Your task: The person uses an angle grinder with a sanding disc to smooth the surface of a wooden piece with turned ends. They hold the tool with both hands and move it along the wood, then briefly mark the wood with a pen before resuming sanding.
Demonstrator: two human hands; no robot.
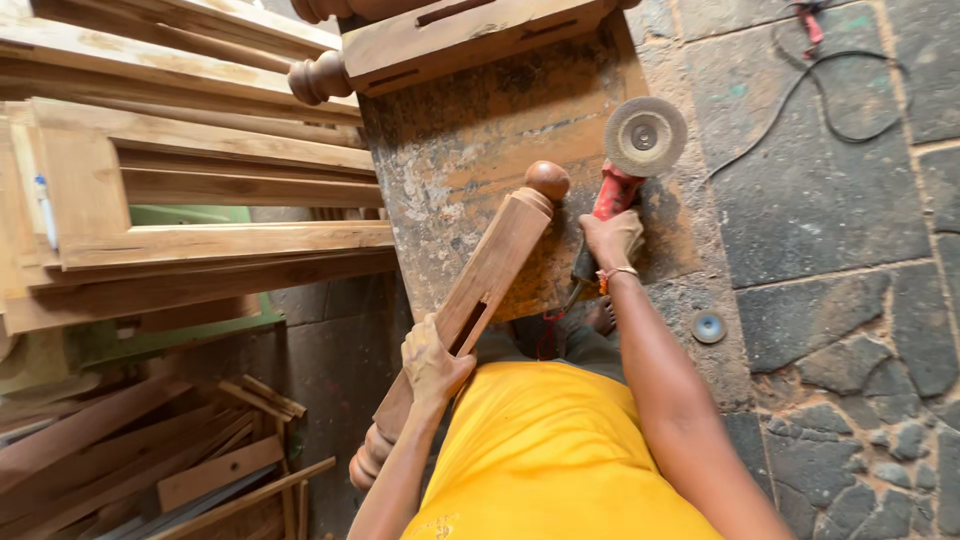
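Note:
A long square wooden post (487,272) with turned round knobs at both ends lies slanted across a worn wooden workbench (470,140). My left hand (432,362) grips the post near its lower end, beside a mortise slot. My right hand (612,238) holds a red angle grinder (618,185) whose round sanding disc (645,135) faces up, just right of the post's top knob. A cord bracelet is on my right wrist.
Stacked wooden frames (190,210) fill the left. Another turned post (420,40) rests at the bench's far end. Wood offcuts (150,450) lie at lower left. A black cable (810,80) and a small round disc (708,326) lie on the stone floor at right.

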